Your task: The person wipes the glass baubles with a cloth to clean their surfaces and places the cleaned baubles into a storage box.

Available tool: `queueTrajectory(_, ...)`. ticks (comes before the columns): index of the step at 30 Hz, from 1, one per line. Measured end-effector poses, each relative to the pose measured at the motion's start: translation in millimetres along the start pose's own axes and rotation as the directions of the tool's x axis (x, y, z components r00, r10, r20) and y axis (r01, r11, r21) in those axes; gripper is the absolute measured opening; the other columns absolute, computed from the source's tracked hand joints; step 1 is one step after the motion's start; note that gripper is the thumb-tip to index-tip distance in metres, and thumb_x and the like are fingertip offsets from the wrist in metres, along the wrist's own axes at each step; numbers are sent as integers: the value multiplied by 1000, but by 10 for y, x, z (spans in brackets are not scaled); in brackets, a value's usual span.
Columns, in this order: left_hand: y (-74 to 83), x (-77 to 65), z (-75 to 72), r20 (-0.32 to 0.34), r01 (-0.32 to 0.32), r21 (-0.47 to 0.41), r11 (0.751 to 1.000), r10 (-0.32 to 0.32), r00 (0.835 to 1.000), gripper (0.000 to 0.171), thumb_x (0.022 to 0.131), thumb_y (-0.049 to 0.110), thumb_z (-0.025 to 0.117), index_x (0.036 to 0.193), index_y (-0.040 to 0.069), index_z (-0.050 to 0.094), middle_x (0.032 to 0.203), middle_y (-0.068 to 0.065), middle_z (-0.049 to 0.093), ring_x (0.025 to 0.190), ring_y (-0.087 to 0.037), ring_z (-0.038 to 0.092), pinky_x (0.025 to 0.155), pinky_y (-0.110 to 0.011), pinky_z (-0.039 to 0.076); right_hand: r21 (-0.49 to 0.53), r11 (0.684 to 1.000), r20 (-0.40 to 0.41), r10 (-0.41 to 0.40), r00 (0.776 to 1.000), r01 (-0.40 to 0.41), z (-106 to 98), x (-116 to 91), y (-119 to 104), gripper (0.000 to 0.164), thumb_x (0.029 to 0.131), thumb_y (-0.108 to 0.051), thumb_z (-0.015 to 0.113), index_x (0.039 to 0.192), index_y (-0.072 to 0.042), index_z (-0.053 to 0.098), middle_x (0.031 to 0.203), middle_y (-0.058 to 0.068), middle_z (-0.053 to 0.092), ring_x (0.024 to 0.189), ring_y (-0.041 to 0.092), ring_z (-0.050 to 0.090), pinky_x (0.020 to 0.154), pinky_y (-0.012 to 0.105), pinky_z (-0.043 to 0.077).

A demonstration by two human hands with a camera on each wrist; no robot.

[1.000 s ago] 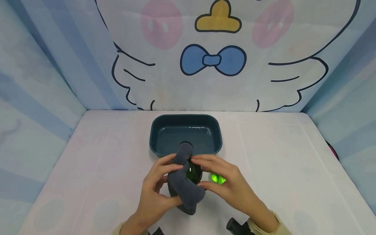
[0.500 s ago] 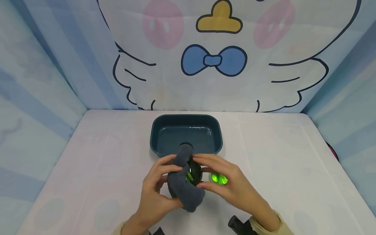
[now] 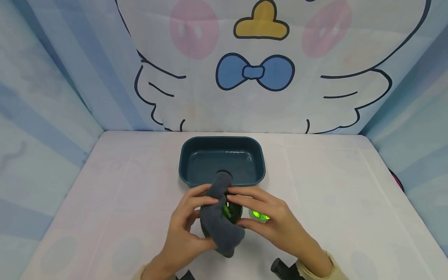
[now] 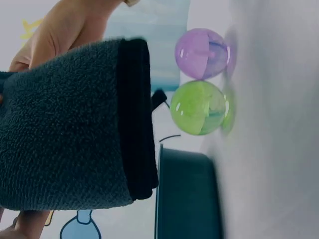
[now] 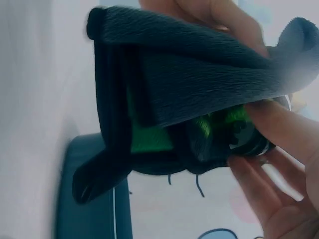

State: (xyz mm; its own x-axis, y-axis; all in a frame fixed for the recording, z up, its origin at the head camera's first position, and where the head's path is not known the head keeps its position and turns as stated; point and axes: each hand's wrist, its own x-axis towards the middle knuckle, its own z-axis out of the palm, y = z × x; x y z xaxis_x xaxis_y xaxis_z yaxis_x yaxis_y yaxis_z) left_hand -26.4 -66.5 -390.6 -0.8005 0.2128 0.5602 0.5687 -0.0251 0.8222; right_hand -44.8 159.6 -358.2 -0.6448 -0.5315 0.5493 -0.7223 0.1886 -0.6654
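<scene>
A dark grey-blue cloth [image 3: 217, 219] is wrapped around a glossy green, dark-topped round object [image 3: 236, 211], held above the table. My left hand [image 3: 187, 225] grips the cloth from the left, with fingers on top and thumb below. My right hand [image 3: 276, 214] pinches the round object's exposed right side between fingertips and thumb. In the right wrist view, green [image 5: 149, 139] shows through the cloth's folds; much of the object is hidden. On the table behind my right hand lies a green clear ball [image 3: 260, 215]. The left wrist view shows a purple clear ball [image 4: 202, 54] touching it.
A dark teal rectangular basin [image 3: 222, 155] stands just beyond the hands; the cloth's far end overlaps its near rim in the head view. A printed curtain [image 3: 252, 105] closes off the back of the white table [image 3: 332, 194], and blue-striped curtains [image 3: 416, 128] flank it.
The round object has turned slightly in the cloth, and a brighter green patch now shows. My right fingertips have shifted a little over it. My left hand keeps nearly the same hold.
</scene>
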Motion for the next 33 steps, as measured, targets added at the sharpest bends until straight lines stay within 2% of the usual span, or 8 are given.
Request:
queueTrajectory(3,15,6,-11,39,-6,13,1000,6,999,69,65,-8,88,126,7,59,140,-17,48,125,-22,53,86,-33,58,61,995,-11,84,996,-83,3,-11,-13,59,79,-4,80,135,-3,60,131,13,63,119,18,62,87,30,58)
queueTrajectory(6,22,6,-10,43,-19,28,999,18,999,69,65,-6,89,125,8,59,140,-16,48,124,-22,54,87,-32,58,107,981,-12,164,986,-162,22,-20,-11,59,80,-3,80,135,-3,59,128,14,65,114,17,65,79,32,61)
queueTrajectory(8,18,7,-7,27,-33,30,999,32,999,68,64,-7,89,124,7,59,138,-17,49,123,-23,54,86,-31,58,114,971,-6,211,977,-209,34,-22,-17,58,81,-4,79,136,-5,59,130,11,65,115,17,65,80,33,61)
queueTrajectory(12,8,11,2,-9,-60,28,998,60,998,66,63,-8,90,121,6,61,136,-18,51,120,-22,56,84,-29,58,104,968,10,229,973,-229,37,-19,-21,60,82,-5,79,139,-8,57,133,8,63,119,17,62,85,32,59)
queueTrajectory(15,3,12,0,-29,-79,25,997,80,996,67,61,-10,89,120,4,61,134,-19,52,118,-22,58,84,-28,59,64,985,4,158,987,-158,21,-9,-16,62,82,-7,80,139,-8,56,136,7,60,123,17,59,91,30,57)
queueTrajectory(18,-2,10,-9,-40,-82,22,996,83,996,67,61,-11,89,120,3,61,134,-19,51,119,-22,57,84,-27,58,6,1000,6,0,1000,0,3,4,3,54,86,-12,77,137,-7,58,139,11,55,128,20,54,98,27,52)
queueTrajectory(22,-12,8,-3,-38,-68,-5,998,67,997,66,62,-11,89,120,2,60,135,-19,50,123,-23,54,86,-29,59,-63,979,40,-192,981,194,-1,23,43,42,95,-16,67,135,-5,59,142,16,51,133,26,47,108,28,45)
queueTrajectory(33,-2,-2,9,-22,-34,-10,999,34,999,68,61,-12,88,121,2,60,137,-20,50,126,-23,52,85,-31,59,-79,971,28,-224,974,226,5,26,63,39,96,-17,64,133,-4,61,138,16,55,130,26,50,105,28,47)
